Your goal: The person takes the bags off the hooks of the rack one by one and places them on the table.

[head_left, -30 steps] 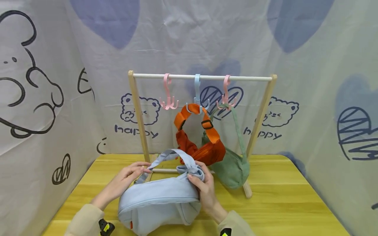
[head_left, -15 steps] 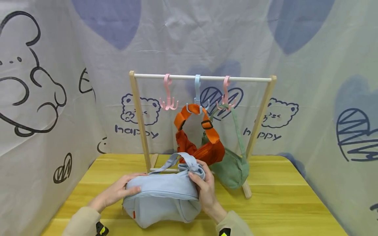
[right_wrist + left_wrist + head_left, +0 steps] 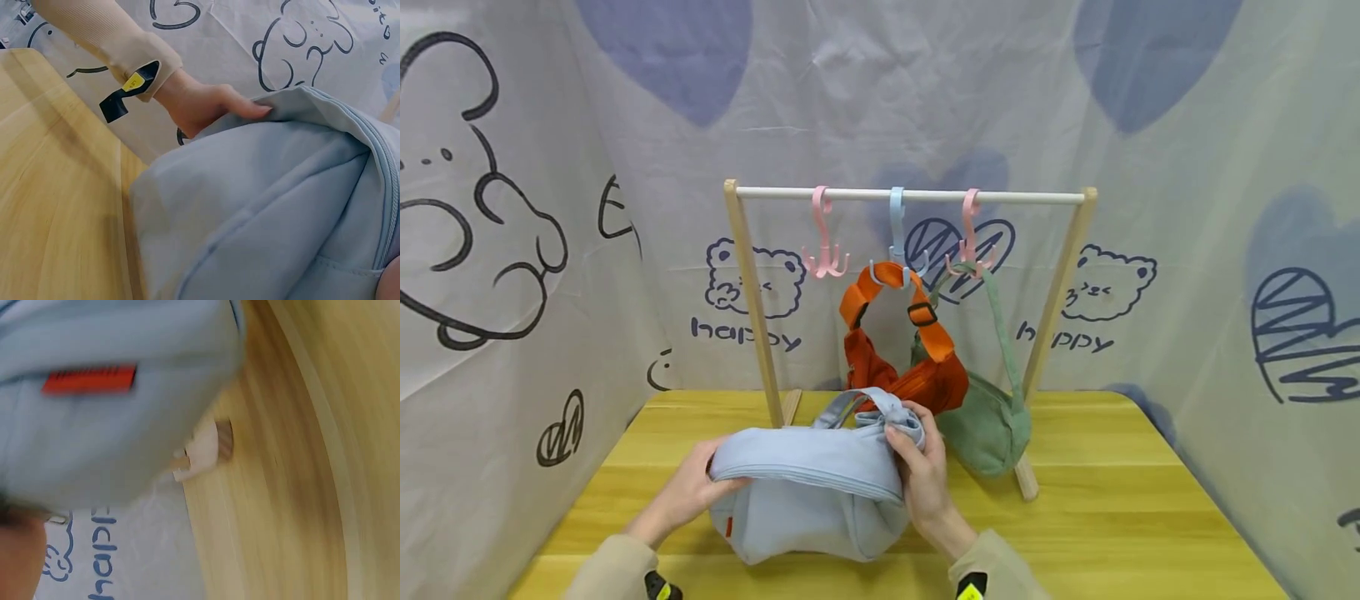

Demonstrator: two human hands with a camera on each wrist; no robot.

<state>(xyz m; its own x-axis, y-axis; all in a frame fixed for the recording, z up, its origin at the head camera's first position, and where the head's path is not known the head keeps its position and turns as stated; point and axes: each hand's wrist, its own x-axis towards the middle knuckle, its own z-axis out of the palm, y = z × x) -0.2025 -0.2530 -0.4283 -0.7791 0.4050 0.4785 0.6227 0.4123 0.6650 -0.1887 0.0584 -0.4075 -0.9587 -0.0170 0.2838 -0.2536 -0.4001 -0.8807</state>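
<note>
A light blue bag with a zip along its upper front and a small red tag is between my two hands. My left hand holds the bag's left end, its thumb in front and the other fingers hidden behind. At the right end, my right hand grips the gathered, knotted part of the strap. The strap's loop arches up behind the bag. In the right wrist view, the left thumb presses against the bag's edge. Whether the bag touches the table cannot be told.
Behind the bag stands a wooden rack with a white rail. Two pink hooks and one blue hook hang from it. An orange-red bag hangs on the blue hook, a green bag on the right pink hook.
My left hand has left the strap and taken hold of the bag's left end. The bag's underside sits higher in view, and the strap loop has dropped and narrowed. The right hand keeps its grip.
</note>
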